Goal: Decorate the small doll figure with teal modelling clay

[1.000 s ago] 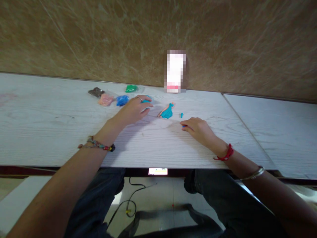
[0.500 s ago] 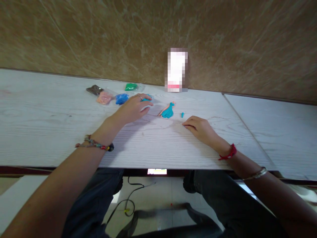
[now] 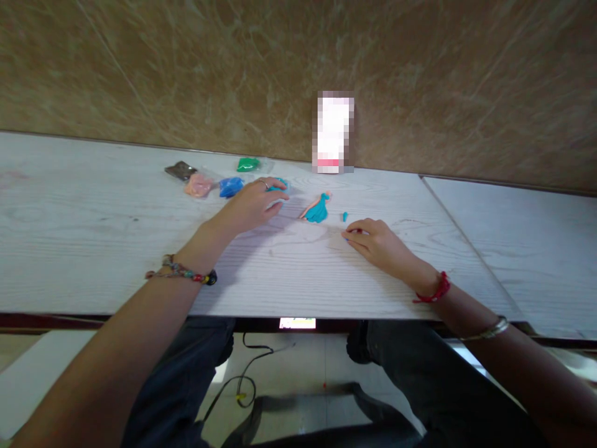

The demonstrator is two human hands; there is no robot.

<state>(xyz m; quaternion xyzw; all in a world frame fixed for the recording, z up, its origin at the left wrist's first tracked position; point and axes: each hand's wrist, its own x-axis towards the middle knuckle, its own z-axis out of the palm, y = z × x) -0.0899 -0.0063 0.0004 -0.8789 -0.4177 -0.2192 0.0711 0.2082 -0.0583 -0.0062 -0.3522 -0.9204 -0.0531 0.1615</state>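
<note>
My left hand (image 3: 252,204) rests on the table, fingers loosely curved and apart, beside a packet of turquoise clay (image 3: 278,185) that it partly covers. To its right lies a small flat clay figure (image 3: 317,209), a turquoise dress with pinkish edging. A tiny turquoise clay piece (image 3: 345,216) sits apart from the figure, just beyond my right hand (image 3: 377,241). The thumb and fingertips of that hand are pinched together low over the tabletop. A speck of blue shows at the fingertips, but what they hold is too small to make out.
Bags of green clay (image 3: 248,164), blue clay (image 3: 231,186), pink clay (image 3: 199,185) and dark clay (image 3: 181,170) lie at the back left. A blurred-out upright phone-like panel (image 3: 333,134) leans against the marbled wall (image 3: 186,74). The pale wooden table (image 3: 280,274) ends in front of my legs.
My right fingertips have shifted slightly and the pinch looks a little different, with a blue speck now showing. My left hand and the clay figure stay put.
</note>
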